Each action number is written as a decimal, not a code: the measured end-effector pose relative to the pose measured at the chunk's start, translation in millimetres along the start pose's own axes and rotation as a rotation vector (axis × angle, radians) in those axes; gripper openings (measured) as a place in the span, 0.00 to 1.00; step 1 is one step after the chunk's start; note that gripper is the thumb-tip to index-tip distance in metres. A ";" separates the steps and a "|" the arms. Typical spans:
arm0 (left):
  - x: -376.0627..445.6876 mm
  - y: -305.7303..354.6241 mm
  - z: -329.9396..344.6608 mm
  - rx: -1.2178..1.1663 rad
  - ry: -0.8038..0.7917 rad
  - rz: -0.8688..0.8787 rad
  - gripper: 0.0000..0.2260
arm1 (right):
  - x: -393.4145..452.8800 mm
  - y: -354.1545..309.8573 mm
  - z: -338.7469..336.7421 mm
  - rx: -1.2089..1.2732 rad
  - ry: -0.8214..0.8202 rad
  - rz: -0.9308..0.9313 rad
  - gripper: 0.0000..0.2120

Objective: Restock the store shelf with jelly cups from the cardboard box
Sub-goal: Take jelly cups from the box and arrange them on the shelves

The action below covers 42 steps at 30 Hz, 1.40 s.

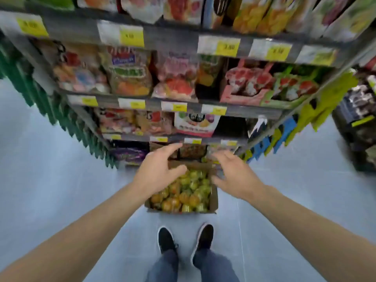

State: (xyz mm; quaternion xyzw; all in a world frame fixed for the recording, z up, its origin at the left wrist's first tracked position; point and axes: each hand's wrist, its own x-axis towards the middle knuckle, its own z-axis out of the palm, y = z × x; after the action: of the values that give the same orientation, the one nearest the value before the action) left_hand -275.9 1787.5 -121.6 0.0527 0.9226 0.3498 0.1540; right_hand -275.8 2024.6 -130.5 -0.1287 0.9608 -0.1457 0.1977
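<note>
An open cardboard box (214, 200) sits on the floor in front of the store shelf (252, 113). It is full of jelly cups (186, 192), green, yellow and orange. My left hand (157, 169) hovers over the box's left side with fingers spread and holds nothing. My right hand (234, 171) hovers over the box's right edge, fingers loosely spread, also holding nothing. The whole view is blurred.
The shelf carries rows of snack bags with yellow price tags (227, 47). A dark gap (230, 127) shows on a lower shelf level at the right. Green hanging items (40, 92) line the left end, and another display (358, 123) stands at the right. My shoes (185, 239) stand just behind the box.
</note>
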 end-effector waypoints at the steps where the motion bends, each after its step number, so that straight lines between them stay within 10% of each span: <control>1: 1.5 -13.4 18.3 -0.008 -0.014 -0.030 0.29 | 3.9 7.7 21.4 0.024 -0.049 0.021 0.31; 27: 112.2 -354.3 457.4 -0.186 -0.202 -0.417 0.28 | 188.8 231.1 542.0 0.119 -0.460 0.172 0.31; 42: 134.9 -402.7 502.2 -0.247 -0.173 -0.448 0.30 | 213.9 254.9 604.1 -0.212 -0.236 -0.035 0.37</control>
State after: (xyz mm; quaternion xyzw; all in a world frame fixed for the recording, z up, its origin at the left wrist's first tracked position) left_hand -238.2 1829.1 -776.9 -0.1421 0.8450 0.4110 0.3112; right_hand -262.1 2056.5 -819.3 -0.1818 0.9385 -0.0308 0.2920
